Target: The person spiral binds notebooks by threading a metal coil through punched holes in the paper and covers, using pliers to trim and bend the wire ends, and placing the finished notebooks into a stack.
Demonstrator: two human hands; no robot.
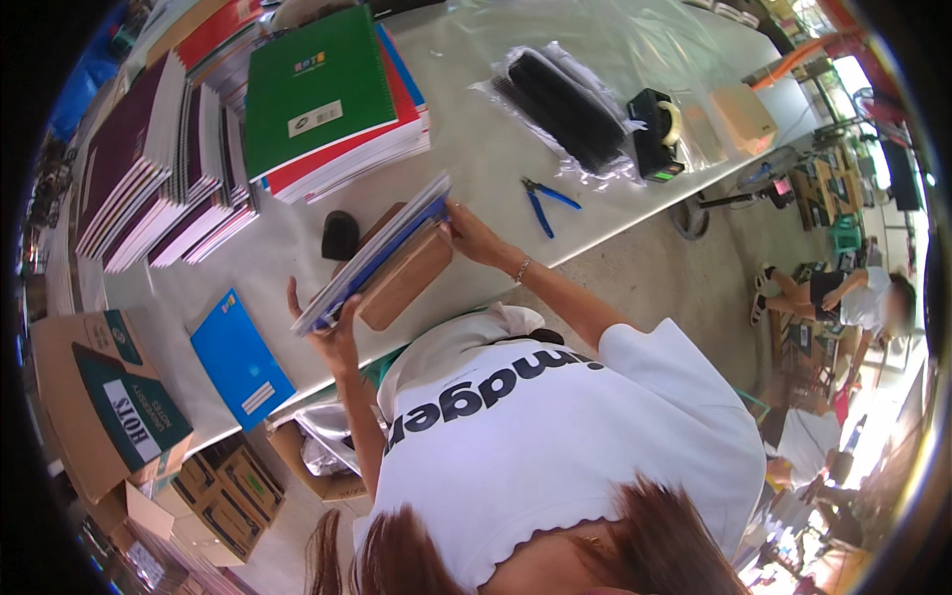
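Observation:
Between my two hands I hold a small stack of notebooks [382, 256], tilted up on edge above the table, with white page edges and a blue cover showing. My left hand [335, 337] grips the stack's lower left end, its thumb on the near side. My right hand [474, 236] is closed on the upper right end. Just under the stack lies a brown wooden-looking block [407, 278]. A dark rounded object [340, 235] sits behind it. A blue notebook [241, 357] lies flat to the left of my left hand.
Tall stacks of green-and-red notebooks [327, 89] and purple notebooks [129, 159] stand at the back left. Blue-handled pliers [543, 203], bagged black spiral combs [565, 111] and a tape dispenser [654, 134] lie right. Cardboard boxes [89, 397] are left. Two people are at far right.

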